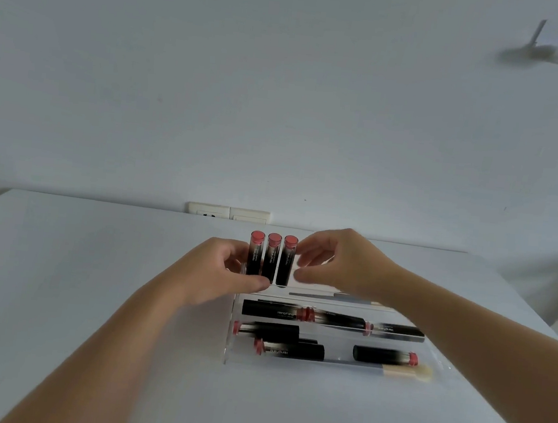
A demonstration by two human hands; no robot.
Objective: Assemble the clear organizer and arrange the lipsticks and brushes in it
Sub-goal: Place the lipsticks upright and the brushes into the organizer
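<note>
A clear organizer (pixel 229 344) sits on the white table (pixel 76 259). Three red-capped black lipsticks (pixel 270 260) stand upright side by side at its back left corner. My left hand (pixel 223 271) grips them from the left, thumb across their bases. My right hand (pixel 337 262) hovers at the right lipstick's side, its loosely curled fingertips and thumb touching or nearly touching it. Several more lipsticks (pixel 274 310) lie flat in the front rows. A brush with a beige handle (pixel 402 371) lies along the front, and a thin grey brush (pixel 330 296) lies in the back row.
A double wall socket (pixel 229 212) sits at the table's far edge. A blurred white fixture (pixel 545 53) hangs on the wall at upper right. The table's right edge (pixel 519 298) runs diagonally close to the organizer.
</note>
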